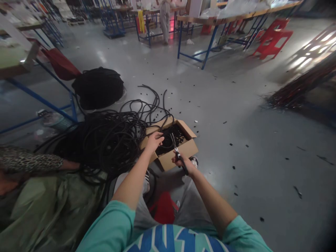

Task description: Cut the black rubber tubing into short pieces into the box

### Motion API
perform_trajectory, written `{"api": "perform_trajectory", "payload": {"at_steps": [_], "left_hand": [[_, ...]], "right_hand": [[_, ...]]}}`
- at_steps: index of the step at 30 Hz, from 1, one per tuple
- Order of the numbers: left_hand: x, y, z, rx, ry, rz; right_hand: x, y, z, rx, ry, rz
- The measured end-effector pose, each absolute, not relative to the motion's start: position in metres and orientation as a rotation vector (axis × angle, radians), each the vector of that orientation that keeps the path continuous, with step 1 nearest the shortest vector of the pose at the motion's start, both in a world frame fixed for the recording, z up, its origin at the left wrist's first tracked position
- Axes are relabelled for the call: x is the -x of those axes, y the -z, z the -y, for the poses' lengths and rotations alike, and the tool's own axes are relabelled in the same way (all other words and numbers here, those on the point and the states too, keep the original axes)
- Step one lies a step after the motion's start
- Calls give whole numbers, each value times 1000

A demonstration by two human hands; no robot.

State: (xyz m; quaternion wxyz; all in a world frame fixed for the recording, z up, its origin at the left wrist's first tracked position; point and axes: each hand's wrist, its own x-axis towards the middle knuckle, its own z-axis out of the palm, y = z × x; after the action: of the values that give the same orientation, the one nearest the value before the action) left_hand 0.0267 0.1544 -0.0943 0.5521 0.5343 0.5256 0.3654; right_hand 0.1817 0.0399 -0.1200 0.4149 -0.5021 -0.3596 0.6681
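Observation:
My right hand (183, 163) is wrapped round the dark handles of a pair of scissors (174, 142). Their metal blades point away from me over an open cardboard box (168, 162), slightly apart. Many small black cut pieces (178, 133) lie inside the box. At the box's left side my left hand (154, 141) has its fingers closed in a pinch on a black cord, mostly hidden by the fingers. To the left spreads a large tangle of black cords (105, 134), some running over the box's far edge.
A black bundle (98, 87) sits behind the tangle. At left, another person's patterned sleeve (31, 159) reaches into the cords. Small black scraps (233, 167) dot the floor. Blue-legged tables (210, 49) and red stools (271, 40) stand farther off. A bundle of dark strands (294, 89) is at right.

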Motion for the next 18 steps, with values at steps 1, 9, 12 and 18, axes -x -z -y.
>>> {"api": "perform_trajectory", "payload": {"at_steps": [1,9,12,18], "left_hand": [[-27,90,-151,-1285,-869,-1244],[-25,81,-133,-1459,-772,-1207],[-25,80,-131,-1500,-735,-1188],[-26,71,-132,-1552,-687,-1206]], "right_hand": [[-181,117,-38,1274,-1673,933],[-181,97,-41,1264,-1724,1001],[-183,94,-43,1303,-1673,1036],[-186,92,-45,1324,-1688,1070]]}}
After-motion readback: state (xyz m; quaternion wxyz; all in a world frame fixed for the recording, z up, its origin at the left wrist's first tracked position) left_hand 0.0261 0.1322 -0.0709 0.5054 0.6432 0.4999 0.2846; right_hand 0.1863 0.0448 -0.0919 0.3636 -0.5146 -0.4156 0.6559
